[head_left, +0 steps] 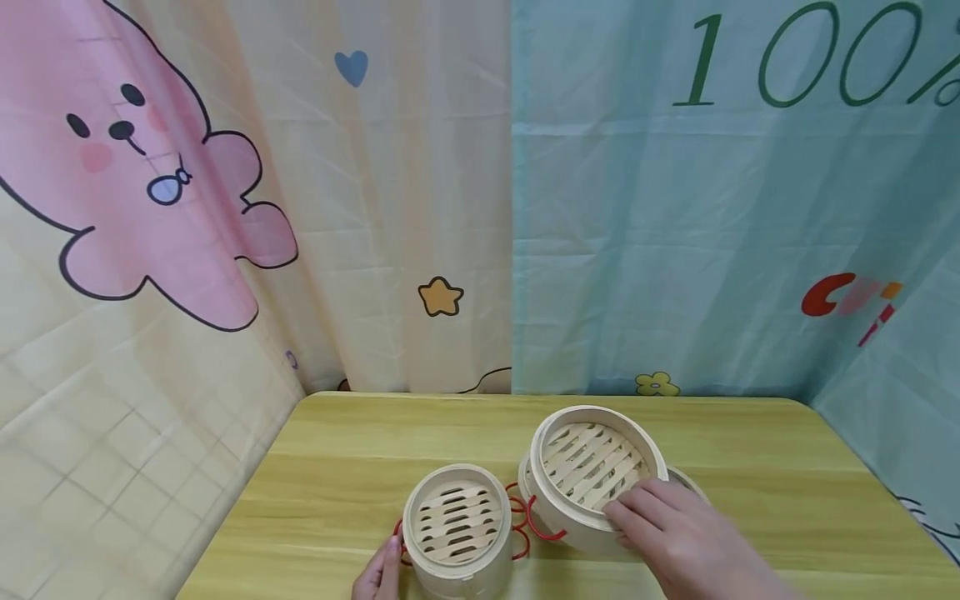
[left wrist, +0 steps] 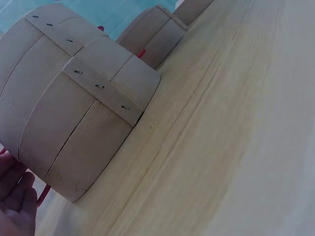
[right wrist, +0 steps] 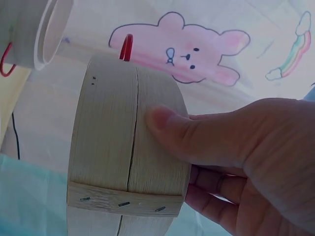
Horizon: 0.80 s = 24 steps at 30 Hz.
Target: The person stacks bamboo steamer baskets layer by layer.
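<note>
In the head view my right hand (head_left: 682, 533) grips the near right rim of a round bamboo steamer basket (head_left: 596, 467), which is tilted with its slatted inside showing. Close up in the right wrist view, the thumb presses the outer wall of that basket (right wrist: 106, 137) and the other fingers go behind its edge. To the left stands a stack of bamboo steamer baskets (head_left: 459, 525), two tiers in the left wrist view. Beside its left side my left hand (head_left: 378, 575) touches it near a red handle, fingers loosely bent. The fingertips' exact contact is hard to see.
Behind the tilted basket, partly hidden, are another steamer basket (head_left: 523, 479) and a round rim (head_left: 686, 481). Red handles (head_left: 522, 546) stick out between the stack and the tilted basket. A wooden table (head_left: 337, 467) lies beneath, with printed curtains (head_left: 420, 208) around it.
</note>
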Available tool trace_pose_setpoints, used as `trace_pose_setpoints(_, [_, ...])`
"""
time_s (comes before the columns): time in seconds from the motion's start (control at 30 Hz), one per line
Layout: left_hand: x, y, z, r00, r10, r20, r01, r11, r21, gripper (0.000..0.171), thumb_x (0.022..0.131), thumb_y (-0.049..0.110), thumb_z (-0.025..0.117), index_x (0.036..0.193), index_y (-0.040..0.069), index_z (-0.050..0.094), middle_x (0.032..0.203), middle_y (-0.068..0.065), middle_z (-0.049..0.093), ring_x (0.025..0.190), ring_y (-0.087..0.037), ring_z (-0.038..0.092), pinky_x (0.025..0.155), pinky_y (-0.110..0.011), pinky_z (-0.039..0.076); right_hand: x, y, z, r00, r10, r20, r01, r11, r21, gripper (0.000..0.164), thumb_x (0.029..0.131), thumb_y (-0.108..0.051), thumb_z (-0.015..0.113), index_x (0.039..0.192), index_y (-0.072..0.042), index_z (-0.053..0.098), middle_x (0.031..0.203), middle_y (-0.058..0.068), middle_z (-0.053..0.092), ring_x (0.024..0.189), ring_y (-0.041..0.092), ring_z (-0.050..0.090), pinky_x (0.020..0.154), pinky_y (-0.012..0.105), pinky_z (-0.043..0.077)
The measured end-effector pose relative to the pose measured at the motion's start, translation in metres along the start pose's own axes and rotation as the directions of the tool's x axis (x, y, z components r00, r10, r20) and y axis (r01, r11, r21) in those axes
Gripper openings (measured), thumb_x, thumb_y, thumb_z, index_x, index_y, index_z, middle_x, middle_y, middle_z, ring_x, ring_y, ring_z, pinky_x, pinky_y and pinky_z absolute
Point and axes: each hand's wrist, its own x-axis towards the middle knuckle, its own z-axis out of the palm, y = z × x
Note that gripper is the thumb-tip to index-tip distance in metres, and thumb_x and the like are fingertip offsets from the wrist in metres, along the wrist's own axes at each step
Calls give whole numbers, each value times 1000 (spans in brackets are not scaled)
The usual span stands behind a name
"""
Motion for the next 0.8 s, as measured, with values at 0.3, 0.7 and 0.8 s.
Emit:
trace_pose_setpoints(0.3, [0, -2, 0, 1000, -15, -17, 16, 1000, 24, 28, 86, 15, 48, 99, -8, 58, 91, 7, 59, 87, 3, 51, 74, -8, 40, 20, -11, 25, 999, 2, 51, -2, 1000, 0, 37, 93, -20, 25, 83, -7, 58, 77, -3, 52, 72, 15, 47, 61, 25, 42])
trace_pose_setpoints(0.7, [0, -1, 2, 998, 50, -27, -51, 998, -22, 26, 86, 11, 48, 95, -11, 58, 89, 9, 59, 86, 2, 52, 74, -9, 41, 43, -30, 66, 998, -26, 54, 24, 999, 27, 11, 74, -10, 46, 78, -12, 56, 74, -5, 51, 71, 12, 47, 66, 22, 41])
trace_pose_setpoints(0.8, [0, -1, 2, 999, 48, -22, -49, 998, -28, 26, 86, 11, 48, 95, -12, 58, 89, 10, 59, 86, 3, 52, 73, -9, 41, 48, -35, 76, 999, -27, 37, 26, 999, 32, 10, 72, -11, 47, 77, -12, 56, 73, -5, 50, 70, 11, 47, 66, 21, 41])
